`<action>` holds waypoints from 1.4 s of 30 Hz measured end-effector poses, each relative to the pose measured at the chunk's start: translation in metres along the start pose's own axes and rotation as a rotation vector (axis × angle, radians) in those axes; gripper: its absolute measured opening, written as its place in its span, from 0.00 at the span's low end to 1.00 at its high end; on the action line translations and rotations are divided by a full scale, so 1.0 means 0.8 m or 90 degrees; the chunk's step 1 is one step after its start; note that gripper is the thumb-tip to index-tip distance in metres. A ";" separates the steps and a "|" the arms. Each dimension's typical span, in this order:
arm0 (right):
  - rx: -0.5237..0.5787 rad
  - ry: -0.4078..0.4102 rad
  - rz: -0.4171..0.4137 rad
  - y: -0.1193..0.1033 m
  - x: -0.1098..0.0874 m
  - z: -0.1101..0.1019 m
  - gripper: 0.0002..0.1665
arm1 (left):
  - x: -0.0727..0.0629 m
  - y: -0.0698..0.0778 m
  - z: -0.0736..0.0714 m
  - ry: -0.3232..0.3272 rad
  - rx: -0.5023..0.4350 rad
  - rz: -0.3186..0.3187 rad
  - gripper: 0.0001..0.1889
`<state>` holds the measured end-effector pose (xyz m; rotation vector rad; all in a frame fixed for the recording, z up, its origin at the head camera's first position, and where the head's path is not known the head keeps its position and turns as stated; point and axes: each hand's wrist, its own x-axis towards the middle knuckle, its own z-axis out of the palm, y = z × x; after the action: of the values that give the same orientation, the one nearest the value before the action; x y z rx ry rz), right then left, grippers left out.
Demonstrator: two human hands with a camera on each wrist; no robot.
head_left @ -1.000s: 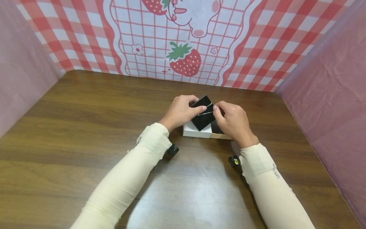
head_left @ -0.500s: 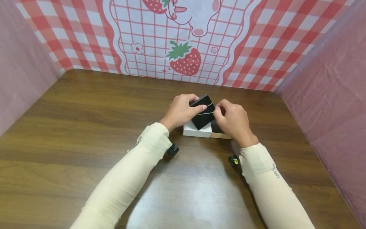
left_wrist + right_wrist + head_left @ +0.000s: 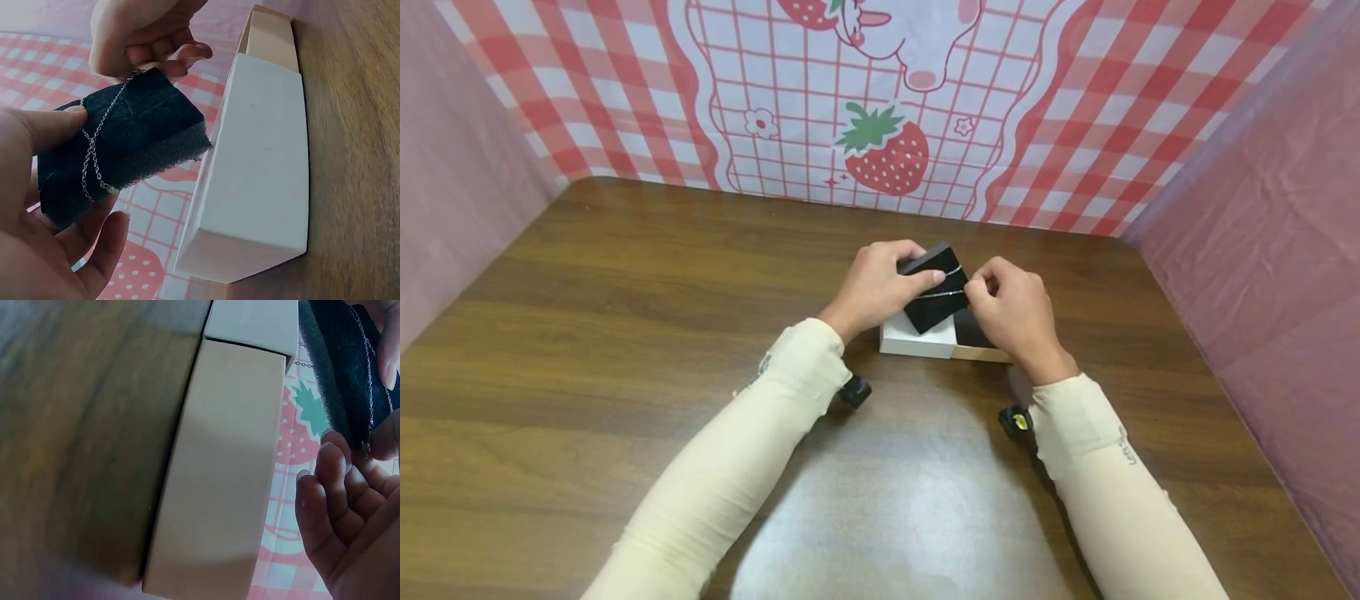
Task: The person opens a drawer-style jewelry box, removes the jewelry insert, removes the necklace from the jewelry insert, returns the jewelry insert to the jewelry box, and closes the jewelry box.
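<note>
My left hand (image 3: 876,287) holds a black foam jewelry pad (image 3: 153,115) tilted above a white box, its thumb across the pad's dark face and its fingers behind. A thin silver chain necklace (image 3: 92,145) wraps round the pad, with its strands crossing in the left wrist view. At the pad's right end, my right hand (image 3: 1017,312) pinches the chain by its small metal clasp (image 3: 367,449) between thumb and index finger. The other fingers of that hand are bent beside the pad's edge.
Below the hands, the white box sleeve (image 3: 916,343) lies on the wooden table (image 3: 625,333). A tan drawer (image 3: 215,469) with a dark inside sticks out of its right end. Behind the table hangs a red-checked strawberry cloth (image 3: 887,154), with pink cloth (image 3: 1285,275) at the sides.
The pad has shifted slightly right and upward in the left hand, tilting a little. My right hand has moved slightly right with it. The box stays in place.
</note>
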<state>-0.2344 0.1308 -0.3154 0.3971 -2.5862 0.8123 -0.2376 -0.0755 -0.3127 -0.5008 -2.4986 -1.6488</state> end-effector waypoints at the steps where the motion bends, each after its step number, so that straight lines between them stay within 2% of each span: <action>1: 0.000 -0.001 0.004 0.000 0.000 0.000 0.09 | 0.000 0.000 0.000 -0.001 -0.004 -0.004 0.10; 9: 0.007 -0.020 0.032 -0.001 0.001 -0.001 0.11 | 0.000 -0.001 -0.001 0.001 -0.019 -0.008 0.09; 23: 0.173 -0.088 0.160 -0.005 0.004 -0.001 0.15 | 0.000 -0.005 -0.003 0.004 -0.056 0.001 0.07; 27: 0.225 -0.091 0.191 -0.006 0.004 0.000 0.14 | 0.001 -0.006 -0.003 0.009 -0.071 0.006 0.07; 42: 0.269 -0.102 0.205 -0.003 0.004 -0.001 0.15 | 0.002 -0.007 -0.004 0.032 -0.065 0.032 0.07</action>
<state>-0.2362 0.1286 -0.3122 0.1659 -2.6529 1.5076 -0.2414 -0.0803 -0.3156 -0.5224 -2.3559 -1.7552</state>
